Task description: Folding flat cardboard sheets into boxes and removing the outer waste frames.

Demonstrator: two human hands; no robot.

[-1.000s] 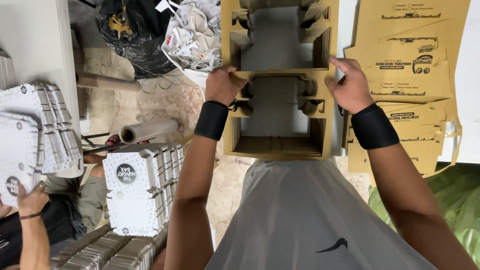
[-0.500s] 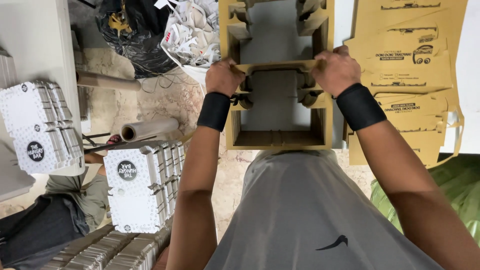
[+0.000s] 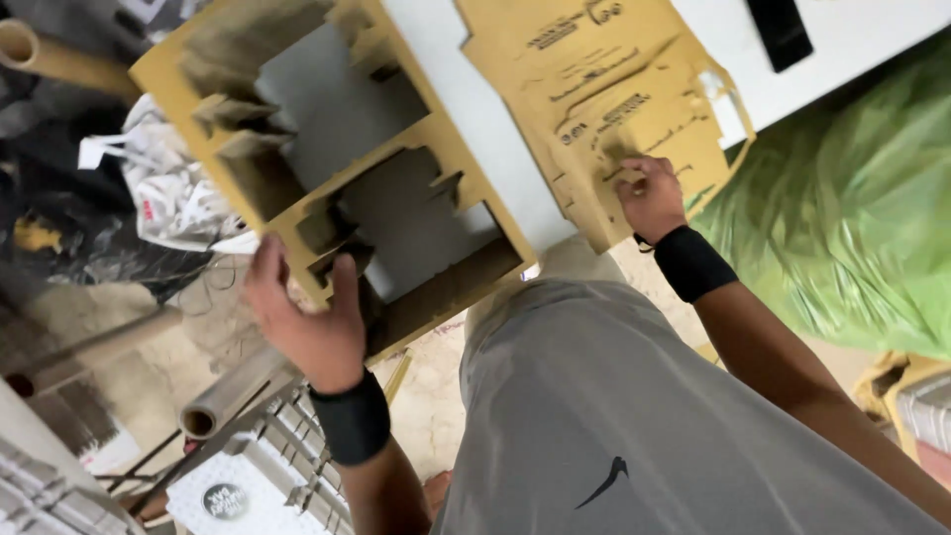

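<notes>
The white desk (image 3: 466, 119) fills the top of the view, from about 11 to 2 o'clock. On it, at 11 o'clock, lies the large tan cardboard tray with folded dividers (image 3: 327, 168), tilted, its near corner hanging over the desk edge. Its walls and inner partitions already stand up, so the folding looks largely done; whether any tab is left loose I cannot tell. At 1 o'clock sits the stack of flat tan die-cut cardboard blanks (image 3: 604, 89), none of them folded, so plenty seems left to shape. A crumpled green plastic sheet (image 3: 852, 208) spreads at 3 o'clock.

Lower left, at 8 o'clock, lean grey cardboard tubes (image 3: 238, 391) beside white printed cartons stacked on edge (image 3: 267, 476).

The left hand (image 3: 302, 317), black wristband below it, closes around the tray's near corner at 9 o'clock, thumb over the rim, gripping it. The right hand (image 3: 649, 198), also wristbanded, rests at 2 o'clock on the near edge of the blanks, fingers curled and pinching the top sheet's edge.
</notes>
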